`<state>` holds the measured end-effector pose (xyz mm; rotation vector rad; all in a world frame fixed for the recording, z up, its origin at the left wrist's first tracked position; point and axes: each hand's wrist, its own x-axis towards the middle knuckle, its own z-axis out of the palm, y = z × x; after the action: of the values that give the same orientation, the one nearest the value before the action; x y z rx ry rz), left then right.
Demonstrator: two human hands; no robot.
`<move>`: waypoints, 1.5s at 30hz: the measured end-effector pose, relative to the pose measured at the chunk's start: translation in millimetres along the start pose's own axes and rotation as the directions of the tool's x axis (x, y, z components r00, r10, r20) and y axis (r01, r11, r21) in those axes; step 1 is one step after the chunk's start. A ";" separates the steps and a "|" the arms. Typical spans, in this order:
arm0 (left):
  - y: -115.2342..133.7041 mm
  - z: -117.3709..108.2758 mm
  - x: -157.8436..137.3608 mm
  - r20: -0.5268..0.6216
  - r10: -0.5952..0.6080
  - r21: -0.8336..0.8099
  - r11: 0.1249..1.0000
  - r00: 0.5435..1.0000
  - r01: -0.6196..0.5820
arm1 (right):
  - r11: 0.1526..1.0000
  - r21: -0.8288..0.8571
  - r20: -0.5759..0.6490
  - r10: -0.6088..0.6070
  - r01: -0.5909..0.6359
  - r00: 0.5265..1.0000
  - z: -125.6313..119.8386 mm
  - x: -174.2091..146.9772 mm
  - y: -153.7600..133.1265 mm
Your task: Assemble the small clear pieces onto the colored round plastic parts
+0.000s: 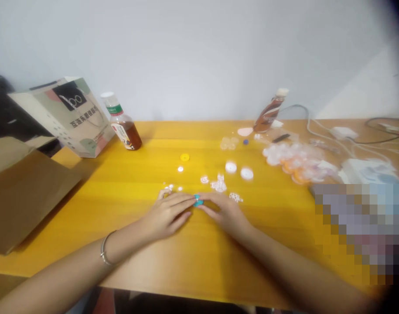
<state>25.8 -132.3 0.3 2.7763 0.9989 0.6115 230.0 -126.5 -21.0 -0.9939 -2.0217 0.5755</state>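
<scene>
A small turquoise piece (198, 201), too blurred to name more exactly, is between my two hands just above the table. My right hand (228, 214) pinches it between thumb and fingers. From the other side, the stretched fingers of my left hand (169, 213) touch it, with the left thumb apart below. Just beyond my hands lie white openwork pieces (218, 185) and a white spoked piece (235, 197). Tiny white pieces (180, 189) lie by the left fingertips. Farther back are a yellow disc (185, 157) and two white discs (231, 167).
A brown cardboard box (32, 192) and a paper bag (88, 126) stand on the left. One drink bottle (127, 131) is behind my left hand, another (269, 112) at the back right. Clear-and-orange plastic packaging (297, 161) and cables (336, 144) lie on the right.
</scene>
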 end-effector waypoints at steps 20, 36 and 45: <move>-0.3 6.1 0.0 0.035 0.073 0.090 0.993 0.997 -0.076 | 0.912 -0.334 0.206 -0.176 0.238 0.962 -1.4 -1.0 -3.9; -5.9 21.6 26.4 -0.104 -0.176 -0.248 0.958 0.979 0.146 | 0.950 -0.269 0.126 -0.130 0.160 0.983 -2.0 0.0 -4.3; 5.6 15.8 19.5 -0.285 -0.136 -0.107 0.988 0.949 0.110 | 0.817 0.507 0.110 0.257 -0.276 0.960 6.9 6.7 -4.5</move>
<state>49.2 -124.1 -6.2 2.5699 1.1559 1.0418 219.9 -124.1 -19.0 -0.9319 -1.6207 1.2268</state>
